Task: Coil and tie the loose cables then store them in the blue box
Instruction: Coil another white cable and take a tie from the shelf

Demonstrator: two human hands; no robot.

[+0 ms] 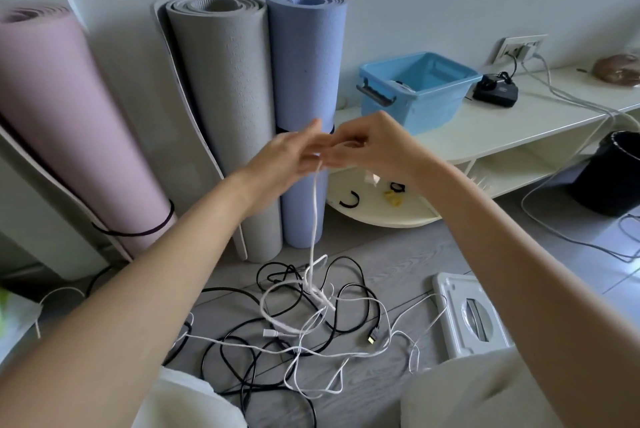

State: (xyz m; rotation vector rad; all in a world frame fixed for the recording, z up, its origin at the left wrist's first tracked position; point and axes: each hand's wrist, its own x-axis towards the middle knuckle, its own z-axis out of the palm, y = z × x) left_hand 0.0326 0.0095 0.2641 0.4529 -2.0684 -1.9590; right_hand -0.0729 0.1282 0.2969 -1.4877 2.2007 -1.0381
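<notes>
White cable — pinched at its top by right hand, left hand blurred beside it, grip unclear — hangs straight down to the floor tangle, long axis vertical; blue box up right on shelf, nearer the right hand.

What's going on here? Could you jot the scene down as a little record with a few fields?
Activity: a person lifts a white cable up from the floor.
Left hand: blurred at the cable's top end; grip unclear.
Right hand: pinches the cable's top end.
Cable pile: black and white cables tangled on the floor.
Blue box: on the white shelf, open.
Backdrop: three rolled mats against the wall.
</notes>
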